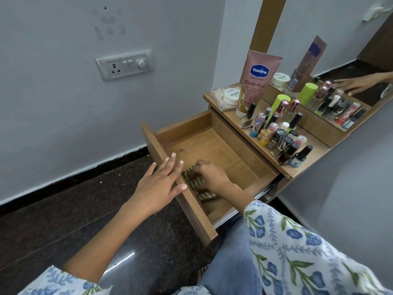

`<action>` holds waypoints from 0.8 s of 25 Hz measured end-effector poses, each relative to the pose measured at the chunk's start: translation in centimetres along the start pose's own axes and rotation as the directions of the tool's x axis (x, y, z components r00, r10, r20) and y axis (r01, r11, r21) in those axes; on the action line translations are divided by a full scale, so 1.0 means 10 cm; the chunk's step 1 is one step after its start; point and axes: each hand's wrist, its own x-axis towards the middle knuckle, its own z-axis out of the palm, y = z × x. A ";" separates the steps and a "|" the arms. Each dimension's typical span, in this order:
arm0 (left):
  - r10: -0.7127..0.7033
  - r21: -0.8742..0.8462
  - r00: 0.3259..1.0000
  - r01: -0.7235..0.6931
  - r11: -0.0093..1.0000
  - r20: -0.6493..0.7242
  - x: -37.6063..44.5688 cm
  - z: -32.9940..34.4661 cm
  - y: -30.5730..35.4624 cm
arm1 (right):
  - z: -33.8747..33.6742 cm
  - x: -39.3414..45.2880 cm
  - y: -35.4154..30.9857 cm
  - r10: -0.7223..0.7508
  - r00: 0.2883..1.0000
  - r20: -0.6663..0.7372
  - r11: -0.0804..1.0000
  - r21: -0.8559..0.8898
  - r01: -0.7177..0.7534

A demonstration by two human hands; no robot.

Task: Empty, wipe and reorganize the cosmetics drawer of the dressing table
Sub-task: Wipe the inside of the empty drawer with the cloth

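inside drawer (185, 128), right hand (209, 175) grips striped cloth (194, 182); left hand (158, 184) rests on front.

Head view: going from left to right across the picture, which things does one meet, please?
Wall switch panel → left hand on the drawer front → right hand gripping the striped cloth → Vaseline tube → black-capped bottle at the shelf's right end.

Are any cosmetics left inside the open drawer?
No: the drawer holds only the striped cloth under the right hand.
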 end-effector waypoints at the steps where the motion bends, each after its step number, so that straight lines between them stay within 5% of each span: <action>1: -0.002 0.000 1.000 0.002 1.000 0.001 0.00 0.00 0.00 | -0.03 0.05 -0.01 0.025 1.000 -0.011 0.999 0.046 -0.024; 8: 0.000 -0.009 1.000 0.000 1.000 -0.006 -0.02 0.02 -0.02 | -0.07 -0.12 0.00 -0.030 0.938 0.345 0.998 -0.049 0.050; 13: -0.003 -0.009 1.000 0.003 1.000 -0.004 -0.03 0.02 -0.01 | 0.00 -0.18 0.01 0.144 0.955 0.259 0.977 -0.189 -0.096; 17: -0.004 -0.007 1.000 0.004 1.000 0.004 -0.02 0.00 0.01 | -0.35 -0.22 0.52 0.398 0.891 0.220 0.902 -0.271 -0.336; 20: -0.001 -0.001 1.000 0.001 1.000 -0.004 0.01 -0.01 0.01 | -0.38 -0.30 0.71 0.424 0.899 0.112 0.874 -0.311 -0.374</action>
